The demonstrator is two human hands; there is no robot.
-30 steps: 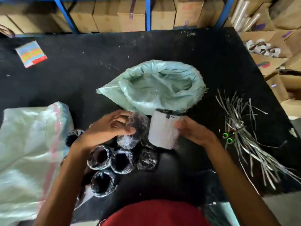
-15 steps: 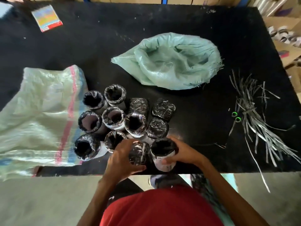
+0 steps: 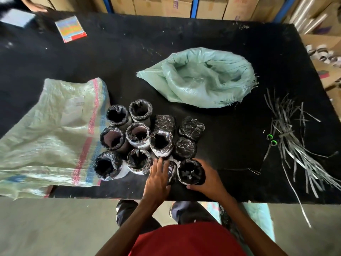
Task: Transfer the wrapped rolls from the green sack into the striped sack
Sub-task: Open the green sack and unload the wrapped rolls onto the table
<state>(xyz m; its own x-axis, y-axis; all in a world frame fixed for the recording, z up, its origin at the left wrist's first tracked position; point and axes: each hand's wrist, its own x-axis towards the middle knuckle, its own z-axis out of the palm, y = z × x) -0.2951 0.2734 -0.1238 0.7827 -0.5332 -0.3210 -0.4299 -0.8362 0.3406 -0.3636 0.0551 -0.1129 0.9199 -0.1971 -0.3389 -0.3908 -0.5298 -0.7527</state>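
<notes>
Several wrapped rolls (image 3: 138, 135) stand in a cluster on the black table (image 3: 184, 43), between the two sacks. The green sack (image 3: 203, 78) lies open and slumped behind them. Flat at the left lies the striped sack (image 3: 55, 130), pale with red and blue stripes. At the front of the cluster, my left hand (image 3: 158, 179) rests on a wrapped roll (image 3: 172, 172), fingers spread over it. My right hand (image 3: 208, 179) is wrapped round the side of an upright wrapped roll (image 3: 191, 171) next to it.
A bundle of grey plastic strips (image 3: 293, 150) and small scissors with green handles (image 3: 271, 140) lie at the right. A colourful booklet (image 3: 71, 29) sits at the far left. Cardboard boxes (image 3: 175, 6) line blue shelving behind the table. The table's front edge is close to my hands.
A second ago my hands held two rolls up near the green sack's mouth. Both rolls now stand at the front of the cluster, and the camera view has pulled back.
</notes>
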